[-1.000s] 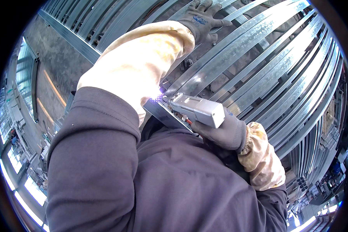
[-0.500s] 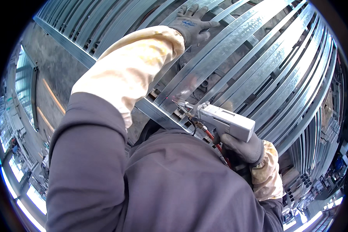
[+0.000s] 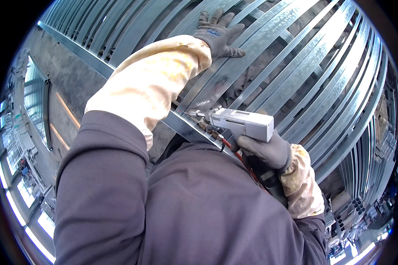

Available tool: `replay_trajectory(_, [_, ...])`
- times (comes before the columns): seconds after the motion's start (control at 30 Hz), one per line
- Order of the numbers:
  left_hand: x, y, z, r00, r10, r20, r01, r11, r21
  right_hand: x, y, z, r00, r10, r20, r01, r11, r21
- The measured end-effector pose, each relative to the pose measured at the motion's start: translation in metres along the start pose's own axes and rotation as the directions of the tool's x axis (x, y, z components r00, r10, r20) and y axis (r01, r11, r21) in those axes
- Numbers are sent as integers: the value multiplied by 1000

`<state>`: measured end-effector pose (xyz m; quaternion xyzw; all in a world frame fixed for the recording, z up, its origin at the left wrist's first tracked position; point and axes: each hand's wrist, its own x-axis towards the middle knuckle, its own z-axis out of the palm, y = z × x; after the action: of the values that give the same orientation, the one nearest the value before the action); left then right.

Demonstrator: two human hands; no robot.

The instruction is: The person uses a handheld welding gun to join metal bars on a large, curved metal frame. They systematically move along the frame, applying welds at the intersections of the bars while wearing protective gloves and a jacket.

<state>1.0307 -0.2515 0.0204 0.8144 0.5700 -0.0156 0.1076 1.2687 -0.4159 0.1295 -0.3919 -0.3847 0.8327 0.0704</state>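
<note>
My right hand (image 3: 266, 152), in a grey glove, is wrapped round the grip of a silver welding gun (image 3: 247, 123). The gun's metal nozzle points left, its tip at or just above the joint where a galvanized steel bar (image 3: 247, 46) meets the edge rail (image 3: 181, 126). I cannot tell whether the tip touches. A red hose (image 3: 227, 144) runs under the gun toward my body. My gloved left hand (image 3: 219, 34) reaches farther out, palm down with fingers spread over the bars, holding nothing.
Many parallel galvanized bars form a wide grate-like frame (image 3: 314, 57) across the far side and right. Grey floor (image 3: 70, 57) shows at the left, with wooden strips (image 3: 68, 110) and a stack of metal panels (image 3: 36, 99). More long profiles (image 3: 362, 150) stand at the right.
The welding gun has moved left, bringing its nozzle nearer the joint at the edge rail. The red dot seen there before no longer shows. My left hand has shifted slightly, fingers still spread.
</note>
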Motion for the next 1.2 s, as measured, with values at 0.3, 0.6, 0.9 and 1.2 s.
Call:
replay_trajectory(0.3, [-1,-1,4,1000,0,-17,0,1000,17,38,9,-6,997,-9,74,7,999,36])
replay_trajectory(0.6, [0,3,-3,999,-16,28,15,998,55,43,10,-9,996,23,83,-24,1000,4])
replay_trajectory(0.9, [-2,3,-24,993,45,107,-35,995,-93,46,17,-10,999,2,50,1,999,-52])
replay_trajectory(1.2, [6,-10,5,994,102,50,-90,977,-192,44,11,-7,996,-53,70,59,996,-74])
